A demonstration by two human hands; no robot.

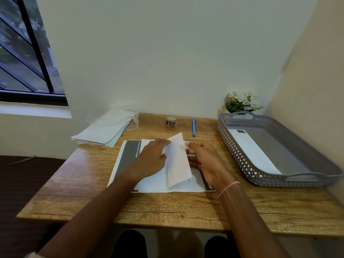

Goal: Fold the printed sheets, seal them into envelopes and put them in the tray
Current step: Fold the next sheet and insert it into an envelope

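Note:
A printed sheet (177,161) lies partly folded in the middle of the wooden desk, its right flap standing up. It rests on a stack of printed sheets (128,155) with a dark band along the left side. My left hand (151,157) presses flat on the sheet's left part, fingertips on the raised flap. My right hand (202,157) holds the flap's right edge with curled fingers. A pile of white envelopes (104,134) sits at the back left. The grey perforated tray (240,151) stands at the right with one sealed envelope (253,149) inside.
A blue pen (193,127) and a small roll of stickers or tape (171,121) lie near the back edge. A pot of white flowers (242,101) stands behind the tray in the corner. Walls close off the back and right; a window is at left.

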